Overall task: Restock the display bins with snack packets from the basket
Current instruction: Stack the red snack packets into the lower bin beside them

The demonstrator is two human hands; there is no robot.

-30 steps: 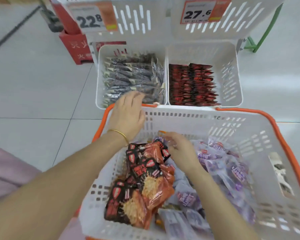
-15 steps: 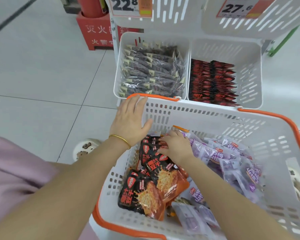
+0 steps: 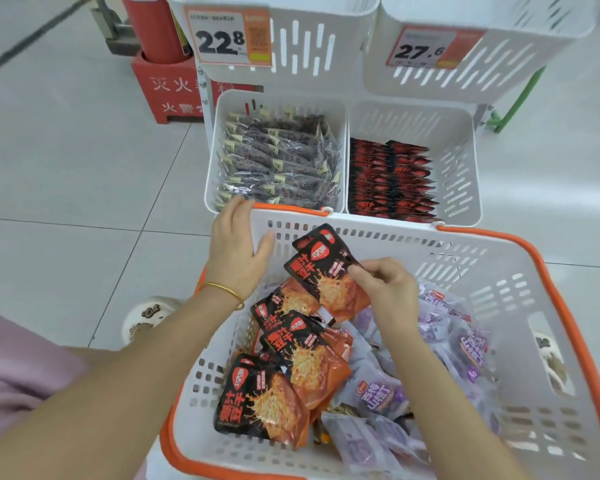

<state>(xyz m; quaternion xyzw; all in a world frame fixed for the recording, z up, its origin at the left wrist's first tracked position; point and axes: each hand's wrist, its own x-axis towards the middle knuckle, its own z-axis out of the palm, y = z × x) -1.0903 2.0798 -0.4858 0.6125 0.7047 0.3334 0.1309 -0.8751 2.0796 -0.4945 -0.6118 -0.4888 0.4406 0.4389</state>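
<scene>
A white basket [image 3: 471,268] with an orange rim fills the lower frame and holds black-and-orange snack packets [image 3: 291,362] on the left and purple packets [image 3: 458,341] on the right. My right hand [image 3: 385,289] is shut on one or two black-and-orange packets [image 3: 326,271], lifted above the pile. My left hand [image 3: 236,251] grips the basket's far left corner. Beyond the basket stand two white display bins: the left bin [image 3: 215,147] is packed with clear dark packets, and the right bin [image 3: 465,161] holds rows of black-and-red packets.
Two upper bins carry price tags 22.8 [image 3: 227,38] and 27.6 [image 3: 426,48]. A red fire-extinguisher stand [image 3: 167,88] sits at the back left on the grey tiled floor. A green metal frame [image 3: 513,102] stands at the back right. My slipper [image 3: 146,315] shows left of the basket.
My right hand has risen out of the pile with black-and-orange packets pinched in it. My left hand stays on the basket's corner. The view has shifted so the bins sit further right.
</scene>
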